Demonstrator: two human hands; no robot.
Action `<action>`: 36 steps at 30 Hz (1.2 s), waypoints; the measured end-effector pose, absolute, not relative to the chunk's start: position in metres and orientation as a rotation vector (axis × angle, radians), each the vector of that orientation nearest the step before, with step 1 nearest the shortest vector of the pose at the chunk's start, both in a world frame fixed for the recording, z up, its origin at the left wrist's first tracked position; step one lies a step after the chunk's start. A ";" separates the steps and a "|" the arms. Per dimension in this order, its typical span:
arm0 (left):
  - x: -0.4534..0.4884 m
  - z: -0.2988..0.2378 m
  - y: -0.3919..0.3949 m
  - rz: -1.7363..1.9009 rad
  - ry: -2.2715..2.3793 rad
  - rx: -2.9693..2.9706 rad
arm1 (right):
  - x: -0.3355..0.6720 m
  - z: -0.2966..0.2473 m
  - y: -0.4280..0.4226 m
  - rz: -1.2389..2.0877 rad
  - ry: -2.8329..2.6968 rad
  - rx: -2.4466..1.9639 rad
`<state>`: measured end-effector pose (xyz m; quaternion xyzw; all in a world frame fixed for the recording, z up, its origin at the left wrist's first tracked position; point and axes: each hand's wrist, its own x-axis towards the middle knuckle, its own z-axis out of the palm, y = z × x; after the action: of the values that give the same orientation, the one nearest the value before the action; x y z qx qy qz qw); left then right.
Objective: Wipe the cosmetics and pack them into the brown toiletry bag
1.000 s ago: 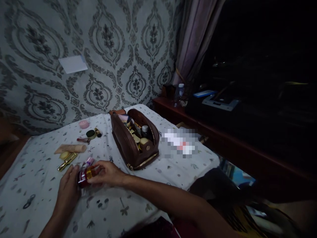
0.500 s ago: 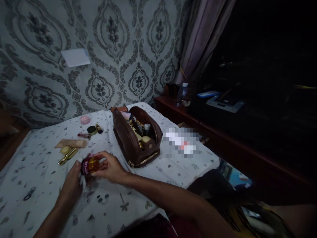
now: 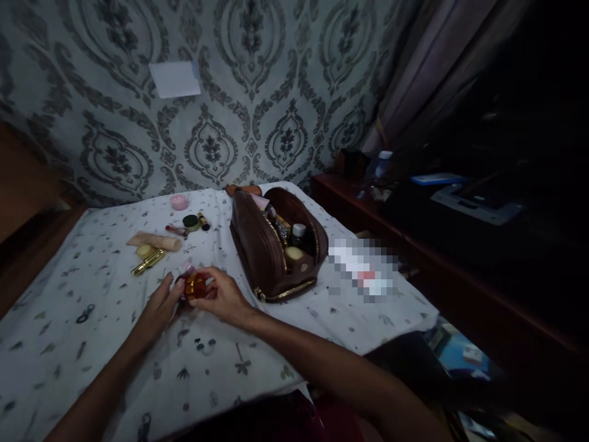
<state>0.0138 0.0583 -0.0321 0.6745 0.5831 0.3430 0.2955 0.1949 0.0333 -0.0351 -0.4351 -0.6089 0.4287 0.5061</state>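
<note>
A small amber jar (image 3: 196, 286) with a gold band is held low over the cloth, tilted on its side. The fingers of my right hand (image 3: 227, 299) are closed round its amber end. At its dark end, my left hand (image 3: 160, 307) grips it, hiding most of the label. Just behind the jar is a small pale pink item (image 3: 188, 267). A gold tube (image 3: 148, 262), a round yellowish pot (image 3: 144, 251) and a beige squeeze tube (image 3: 156, 241) lie beyond my left hand. To the right, an unzipped brown toiletry bag (image 3: 257, 258) holds several cosmetics, among them a white-capped dark bottle (image 3: 299, 233).
Farther back on the patterned cloth (image 3: 115, 344) are a pink jar (image 3: 179, 201), a dark-lidded round pot (image 3: 190, 222), a reddish tube (image 3: 177, 230) and a small dark bottle (image 3: 203, 221). A dark red wooden ledge (image 3: 340, 199) runs along the right. Patterned wallpaper rises behind.
The view has shifted, so everything sits farther right in the picture. The jar has turned in my hands, and its dark red label is now mostly covered by my left fingers.
</note>
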 end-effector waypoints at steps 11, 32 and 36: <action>0.005 -0.021 0.075 1.186 1.513 2.127 | 0.193 -0.038 0.038 0.907 -1.595 -1.196; 0.035 -0.007 0.045 1.101 1.148 2.346 | 0.196 -0.038 0.041 0.977 -1.619 -1.079; 0.028 -0.008 0.051 0.979 1.311 2.123 | 0.198 -0.037 0.040 0.995 -1.671 -1.059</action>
<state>0.0284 0.0511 -0.0075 0.7710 0.4762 0.3556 0.2287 0.1982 0.0402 -0.0373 -0.4277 -0.6749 0.4018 0.4473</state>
